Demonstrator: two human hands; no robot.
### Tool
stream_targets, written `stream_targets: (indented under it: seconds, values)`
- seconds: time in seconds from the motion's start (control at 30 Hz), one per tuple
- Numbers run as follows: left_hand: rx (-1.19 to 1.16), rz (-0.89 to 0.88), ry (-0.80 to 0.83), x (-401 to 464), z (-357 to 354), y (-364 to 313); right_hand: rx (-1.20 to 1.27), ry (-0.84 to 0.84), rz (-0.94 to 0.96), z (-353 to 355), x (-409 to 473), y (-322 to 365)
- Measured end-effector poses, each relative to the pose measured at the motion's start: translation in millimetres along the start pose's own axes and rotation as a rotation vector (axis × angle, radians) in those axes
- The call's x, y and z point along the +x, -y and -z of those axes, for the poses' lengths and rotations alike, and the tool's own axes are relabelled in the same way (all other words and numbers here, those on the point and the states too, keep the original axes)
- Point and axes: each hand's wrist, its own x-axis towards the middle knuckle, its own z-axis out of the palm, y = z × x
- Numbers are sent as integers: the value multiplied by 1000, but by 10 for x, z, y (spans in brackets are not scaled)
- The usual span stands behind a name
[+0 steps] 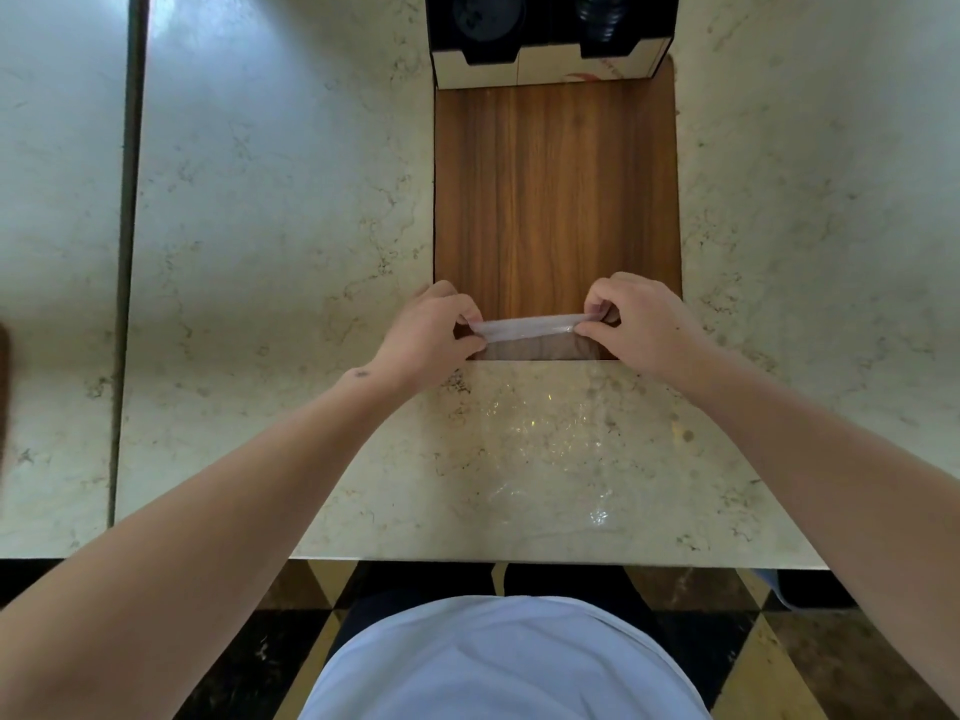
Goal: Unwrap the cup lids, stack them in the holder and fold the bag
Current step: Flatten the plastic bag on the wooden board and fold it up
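A clear plastic bag (540, 449) lies flat on the marble counter, stretching from the near edge up onto the wooden board (556, 189). Its far end is lifted into a narrow fold (532, 327). My left hand (428, 337) pinches the left end of that fold and my right hand (641, 324) pinches the right end, both over the board's near edge. At the far end of the board stands the lid holder (545, 67), a white and black box with black cup lids (485, 15) in its left slot and black cup lids (602, 13) in its right slot.
The marble counter (275, 226) spreads to both sides of the board. A dark seam (127, 252) runs down it at the left. Its near edge lies just in front of my body, with a checkered floor below.
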Motion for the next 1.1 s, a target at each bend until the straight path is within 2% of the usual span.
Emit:
stream_targets:
  seconds: [0.13, 0.43, 0.63, 0.8, 0.97, 1.1]
  values:
    - [56, -148, -101, -72, -14, 8, -56, -52, 127, -6, -81, -3]
    - [249, -427, -212, -139, -75, 148, -208, -114, 382, -67, -219, -59]
    - [360, -541, -250, -220, -133, 237, -256, -117, 433, -146, -382, -117]
    - [369, -457, -241, -356, -170, 222, -175, -105, 313, -158, -497, -80]
    - [220, -209, -292, -370, -199, 66, -88, -122, 156, -192, -429, 21]
    - [110, -95, -230, -296, -252, 32, -9, -103, 46, -180, -369, 46]
